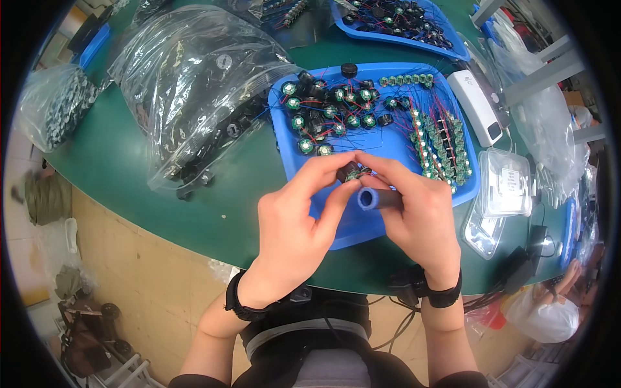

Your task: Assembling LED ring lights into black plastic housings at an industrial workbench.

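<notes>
Over the near part of a blue tray [475,169], both hands meet with their fingertips close together. My left hand [288,226] is closed, pinching a small black round housing [347,172] with a bit of green circuit board showing on it. My right hand [427,223] is closed around a dark tube [381,198] with a hollow blue end. Its thumb and forefinger reach to the housing's right side, where a thin red wire shows; the exact contact there is hidden. Behind the hands, black round housings with green boards [330,111] and wires lie loose in the tray.
Rows of small green boards [440,149] lie at the tray's right. A large clear bag of black parts [200,97] sits left. Another blue tray [462,48] stands behind. To the right are a white device [474,107] and a clear plastic case [506,184].
</notes>
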Demonstrator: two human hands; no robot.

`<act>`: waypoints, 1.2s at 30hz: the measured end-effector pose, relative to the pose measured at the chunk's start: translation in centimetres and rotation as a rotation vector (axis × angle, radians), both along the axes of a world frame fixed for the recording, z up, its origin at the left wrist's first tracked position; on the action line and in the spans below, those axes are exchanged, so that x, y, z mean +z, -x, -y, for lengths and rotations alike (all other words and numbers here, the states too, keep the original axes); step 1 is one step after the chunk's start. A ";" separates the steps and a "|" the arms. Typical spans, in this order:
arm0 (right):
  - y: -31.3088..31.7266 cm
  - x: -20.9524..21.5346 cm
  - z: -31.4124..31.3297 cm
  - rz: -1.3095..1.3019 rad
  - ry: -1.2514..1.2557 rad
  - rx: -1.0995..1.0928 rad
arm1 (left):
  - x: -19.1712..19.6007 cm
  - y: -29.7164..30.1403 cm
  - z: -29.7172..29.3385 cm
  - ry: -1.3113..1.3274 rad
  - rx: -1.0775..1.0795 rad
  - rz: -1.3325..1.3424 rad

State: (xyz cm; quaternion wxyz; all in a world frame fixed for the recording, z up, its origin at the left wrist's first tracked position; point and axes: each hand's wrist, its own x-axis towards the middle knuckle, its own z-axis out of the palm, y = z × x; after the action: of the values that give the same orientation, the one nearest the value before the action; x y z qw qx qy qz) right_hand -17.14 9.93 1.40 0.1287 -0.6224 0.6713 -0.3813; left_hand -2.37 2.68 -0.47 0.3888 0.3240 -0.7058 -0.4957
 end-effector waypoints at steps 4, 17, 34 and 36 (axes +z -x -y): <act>-0.8 -0.4 0.1 -0.204 -0.001 -0.080 | 0.9 -0.1 0.0 0.229 0.032 0.207; 1.7 0.7 -0.2 -0.247 -0.242 -0.337 | 0.7 -0.2 0.9 0.049 -0.044 0.246; -1.9 -1.8 4.9 1.184 0.091 0.135 | -1.3 -1.0 1.9 0.460 -0.186 0.429; -2.5 -1.9 4.9 1.122 0.086 0.127 | -1.5 -1.0 1.9 0.504 -0.178 0.436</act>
State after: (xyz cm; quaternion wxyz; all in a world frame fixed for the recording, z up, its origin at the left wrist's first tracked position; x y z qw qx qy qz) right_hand -14.64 5.06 -0.48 0.4630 -0.3684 0.4450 -0.6722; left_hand -1.35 0.74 -1.94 0.2519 0.2533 -0.8980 -0.2570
